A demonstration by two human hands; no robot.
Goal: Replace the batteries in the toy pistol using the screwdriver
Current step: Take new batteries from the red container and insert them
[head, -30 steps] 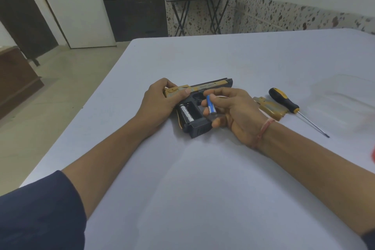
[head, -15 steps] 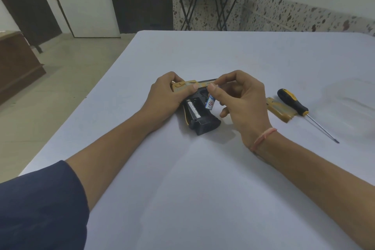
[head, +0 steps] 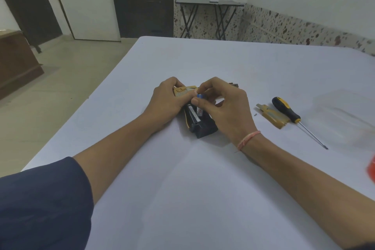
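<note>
One battery (head: 199,111): right hand (head: 227,107) pinches it, right over pistol (head: 205,128) grip
Left hand (head: 165,101): wrapped round pistol's top
Screwdriver (head: 286,110): just lying right of pistol

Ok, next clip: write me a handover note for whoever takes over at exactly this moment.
Left hand grips the toy pistol on the table, steadying it.
Right hand pinches a blue-and-white battery over the open grip compartment.
A seated battery lies inside.
The cover, a small screw and the screwdriver lie to the right.
Done: cover off.
Left: seat this battery, refit cover, drive the screw.
</note>
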